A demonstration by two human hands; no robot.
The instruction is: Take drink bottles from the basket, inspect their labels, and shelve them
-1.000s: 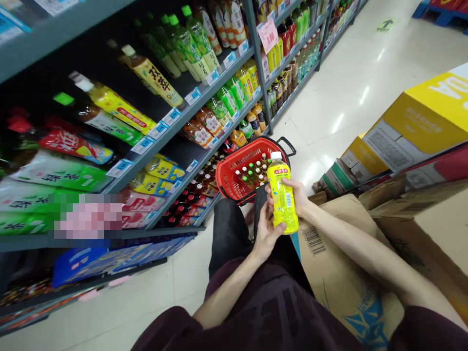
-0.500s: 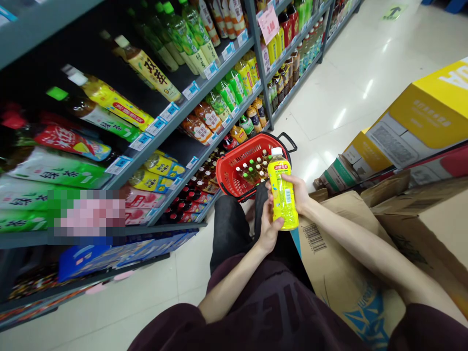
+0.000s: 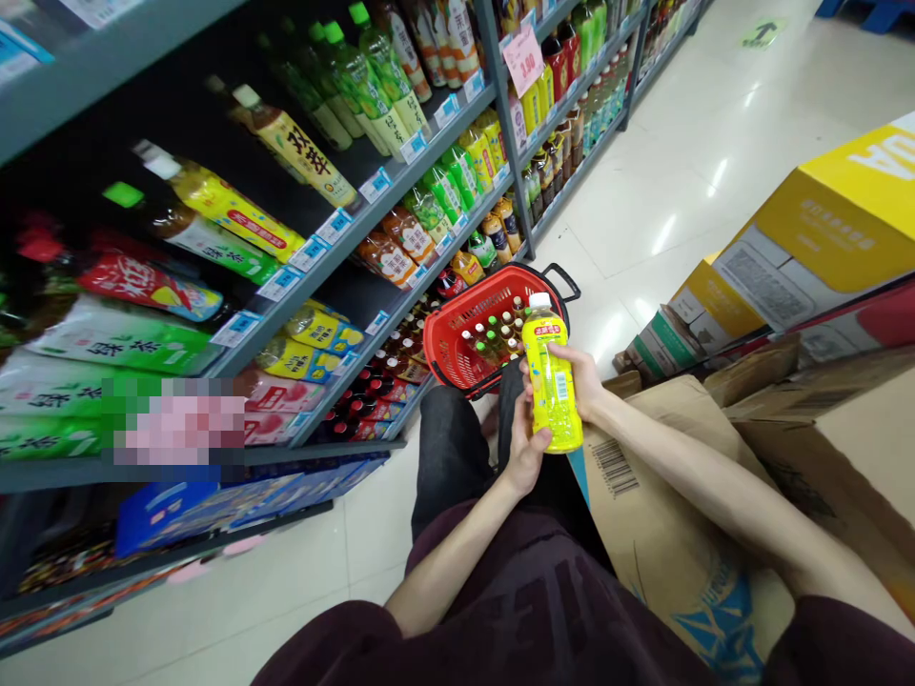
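Note:
I hold a yellow drink bottle (image 3: 551, 385) with a white cap upright in front of me, above my knees. My right hand (image 3: 584, 381) wraps its fingers round the bottle's right side near the barcode. My left hand (image 3: 525, 453) cups the bottle's lower left, thumb on the front. Just beyond the bottle a red shopping basket (image 3: 457, 326) stands on the floor with several small bottles inside.
Grey shelves (image 3: 335, 243) full of drink bottles run along the left. Brown cardboard boxes (image 3: 664, 534) lie at my right leg, and yellow cartons (image 3: 822, 238) are stacked further right. White tiled floor (image 3: 686, 171) stretches ahead down the aisle.
Both hands keep their hold on the bottle; it has hardly moved. The view has shifted slightly.

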